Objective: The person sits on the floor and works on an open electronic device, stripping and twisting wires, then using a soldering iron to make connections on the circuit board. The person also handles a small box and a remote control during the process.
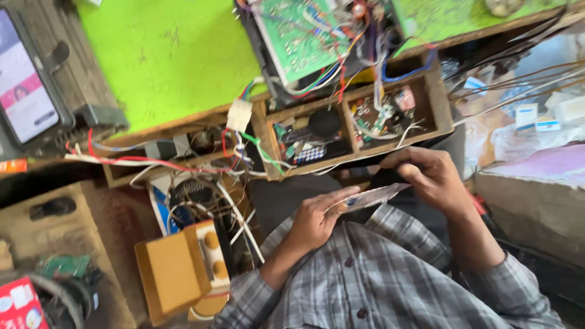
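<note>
green-topped workbench (164, 55) | wooden compartment drawer (440, 103) | daylight

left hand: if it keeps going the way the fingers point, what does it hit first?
Likely the right hand. The left hand points along the clear packet both hands hold, toward the right hand at its far end. Depth is unclear from this one view.

Count of items, head view.

Two hands: left hand (314, 220) at 6 o'clock, right hand (429, 176) at 4 o'clock, one clear packet (368, 197) between them. One green circuit board (292, 33) at 12; one wooden tray (440, 103) with two compartments; one phone (21, 85) at 9; one tan box (177, 268) with two knobs at 7.
</note>
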